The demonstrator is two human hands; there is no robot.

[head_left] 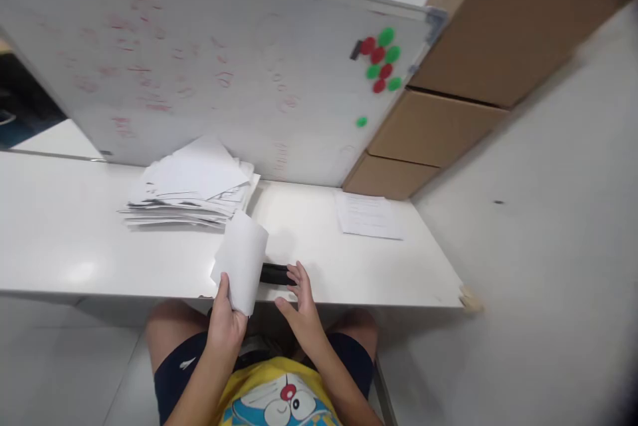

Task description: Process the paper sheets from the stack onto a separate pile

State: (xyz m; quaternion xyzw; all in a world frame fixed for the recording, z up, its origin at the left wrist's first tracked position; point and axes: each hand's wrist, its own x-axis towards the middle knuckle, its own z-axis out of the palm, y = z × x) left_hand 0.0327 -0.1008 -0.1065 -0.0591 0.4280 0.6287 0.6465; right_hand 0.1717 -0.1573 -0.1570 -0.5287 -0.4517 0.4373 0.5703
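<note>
My left hand (pixel 229 313) is closed on a few white paper sheets (pixel 242 260), with the thumb on top. They curve upward over the front part of the desk. Just right of the sheets lies a long black object (pixel 275 274), shaped like a stapler; the paper may cover its left end. At its right end is my right hand (pixel 302 300), fingers loosely bent and spread, the thumb well apart. The fingertips overlap the black object in view; whether they touch it I cannot tell.
Behind the sheets a thick, uneven paper stack (pixel 194 180) sits on the white desk (pixel 309 240). A whiteboard (pixel 239 80) with red marks and round magnets stands at the back. Cardboard boxes (pixel 433 127) are stacked at right, near a printed sheet (pixel 371 215).
</note>
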